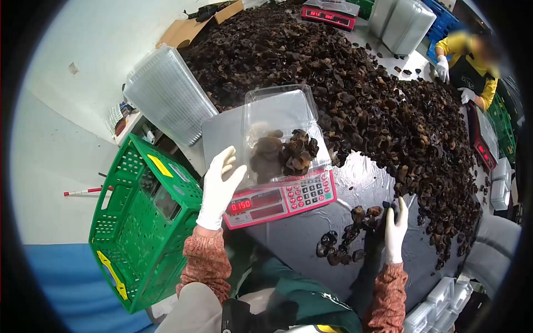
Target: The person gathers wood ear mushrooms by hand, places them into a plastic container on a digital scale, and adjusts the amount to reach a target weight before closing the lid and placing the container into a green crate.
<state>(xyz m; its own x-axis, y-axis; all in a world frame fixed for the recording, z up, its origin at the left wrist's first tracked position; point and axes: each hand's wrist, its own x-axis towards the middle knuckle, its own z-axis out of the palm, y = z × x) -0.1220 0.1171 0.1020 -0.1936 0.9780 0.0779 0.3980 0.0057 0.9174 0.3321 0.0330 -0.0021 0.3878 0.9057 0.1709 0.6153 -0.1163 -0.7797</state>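
Weighing looks to be the step in hand: a clear plastic box (280,130) with its lid folded back sits on the pan of a red scale (280,201), partly filled with dried black mushrooms (288,152), and the display reads 0.150. The left hand (219,186), in a white glove, rests against the box's near left corner with its fingers spread and closed on nothing. The right hand (396,225), also gloved, lies at the edge of the big mushroom heap (388,105) on the dark table (300,233); whether its fingers pinch a piece or only touch the pile I cannot tell. A small scatter of loose mushrooms (347,236) lies just beside that hand, between it and the scale.

To do this well, I judge the left hand should steady the box lightly without pressing down, since any weight on the pan would falsify the reading. Pieces are best added a few at a time from the loose scatter, then the hand lifted clear before reading the figure. A green crate (141,222) stands at the left, a stack of empty boxes (166,91) behind it, and another person (469,66) works at the far end.
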